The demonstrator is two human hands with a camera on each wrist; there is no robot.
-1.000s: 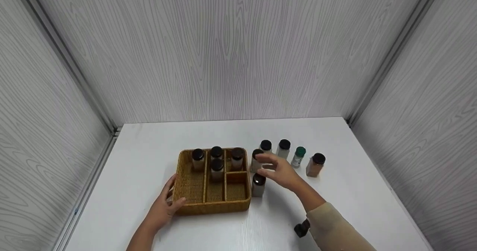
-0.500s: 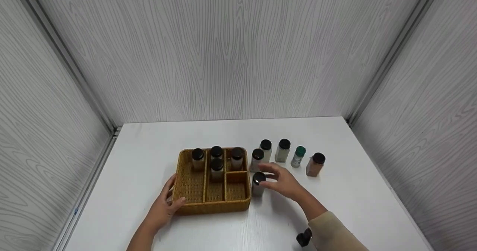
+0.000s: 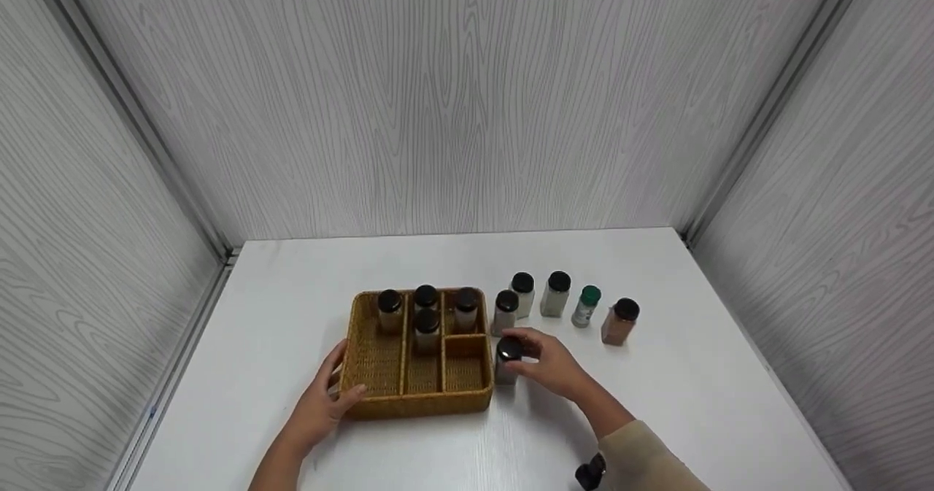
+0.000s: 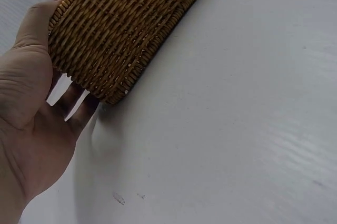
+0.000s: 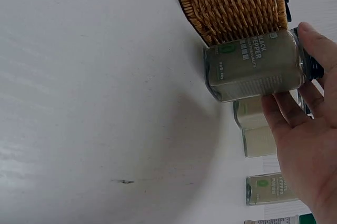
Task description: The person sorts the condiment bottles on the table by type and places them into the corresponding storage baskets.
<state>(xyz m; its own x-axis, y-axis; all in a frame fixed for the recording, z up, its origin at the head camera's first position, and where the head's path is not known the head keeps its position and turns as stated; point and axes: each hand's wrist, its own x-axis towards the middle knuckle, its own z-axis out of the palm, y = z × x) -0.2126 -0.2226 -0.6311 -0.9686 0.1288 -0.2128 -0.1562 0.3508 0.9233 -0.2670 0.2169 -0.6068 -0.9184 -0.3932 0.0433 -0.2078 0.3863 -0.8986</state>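
My left hand holds the front left corner of a brown wicker basket, thumb over the rim and fingers along the outer side. In the left wrist view the woven wall lies against that hand. To the basket's right stands a clear jar labelled black pepper, its black cap facing up in the head view. Thumb and fingers of my right hand pinch this jar around its cap and upper body. Several black-capped jars, among them a dark-capped one, stand upright in the basket's rear compartments.
Behind the right hand stand more jars: two pale ones beside a third, a green-capped bottle and a reddish-brown jar. A small black object shows at the right sleeve. White table and grey walls surround everything.
My right hand has come down and forward from above the rear jar to the black pepper jar and now pinches it. The left hand stays at the basket's corner.
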